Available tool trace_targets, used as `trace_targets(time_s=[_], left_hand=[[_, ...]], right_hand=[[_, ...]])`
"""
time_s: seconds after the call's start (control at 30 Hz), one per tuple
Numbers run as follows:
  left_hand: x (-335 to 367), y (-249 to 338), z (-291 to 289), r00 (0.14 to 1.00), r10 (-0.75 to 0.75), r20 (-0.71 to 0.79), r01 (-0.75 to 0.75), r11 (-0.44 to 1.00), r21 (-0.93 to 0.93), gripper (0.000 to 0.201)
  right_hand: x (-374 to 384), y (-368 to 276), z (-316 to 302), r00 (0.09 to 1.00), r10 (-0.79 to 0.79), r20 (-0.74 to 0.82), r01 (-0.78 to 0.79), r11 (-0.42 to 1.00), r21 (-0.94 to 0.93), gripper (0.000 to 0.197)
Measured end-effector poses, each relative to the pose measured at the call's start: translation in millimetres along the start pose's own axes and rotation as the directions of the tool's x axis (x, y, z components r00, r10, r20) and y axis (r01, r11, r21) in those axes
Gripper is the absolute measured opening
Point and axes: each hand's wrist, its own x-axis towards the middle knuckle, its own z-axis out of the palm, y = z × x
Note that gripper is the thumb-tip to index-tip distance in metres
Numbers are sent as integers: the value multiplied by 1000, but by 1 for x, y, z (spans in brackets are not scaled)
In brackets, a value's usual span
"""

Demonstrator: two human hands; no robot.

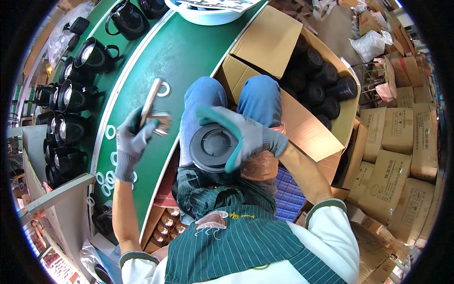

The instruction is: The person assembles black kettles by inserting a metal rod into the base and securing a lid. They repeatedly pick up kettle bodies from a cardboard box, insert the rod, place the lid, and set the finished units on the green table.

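My left hand (132, 137), in a grey glove, is closed around a tool with a flat, light-brown bar (150, 102) and a shiny metal part (161, 123); its exact kind is unclear. It is raised over the green table. On my lap lies a round black piece (213, 146) with a ridged rim and recessed centre, like the base or lid of a vessel. My right hand (248, 135), in a grey and green glove, wraps its right side, thumb and fingers spread around the rim.
White rings (163, 89) lie on the green table (146, 52). Black handled jugs (94, 56) line its far left side. A pale blue basin (208, 16) stands at the back. At right, an open carton (265, 42) holds black cylinders (343, 88), beside stacked cartons (385, 187).
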Motion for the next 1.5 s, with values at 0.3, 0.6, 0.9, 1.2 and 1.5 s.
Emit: trace_targets(time_s=[0.3, 0.6, 0.9, 1.2, 1.5], left_hand=[[-37, 104, 92, 851, 141, 506, -499, 520, 693, 67], [-60, 124, 164, 965, 38, 258, -248, 435, 866, 53], [-7, 76, 89, 719, 469, 514, -590, 802, 94, 35], [38, 52, 88, 641, 510, 574, -558, 823, -109, 52], [78, 62, 170, 350, 817, 459, -692, 555, -461, 39]], right_hand=[[-2, 1, 25, 847, 367, -384, 23, 697, 717, 94], [-22, 30, 4, 886, 257, -385, -50, 879, 473, 48], [-72, -44, 61, 831, 195, -521, 124, 849, 514, 31], [-45, -51, 21, 966, -257, 40, 257, 966, -2, 20], [11, -86, 70, 872, -58, 486, 250, 907, -339, 36]])
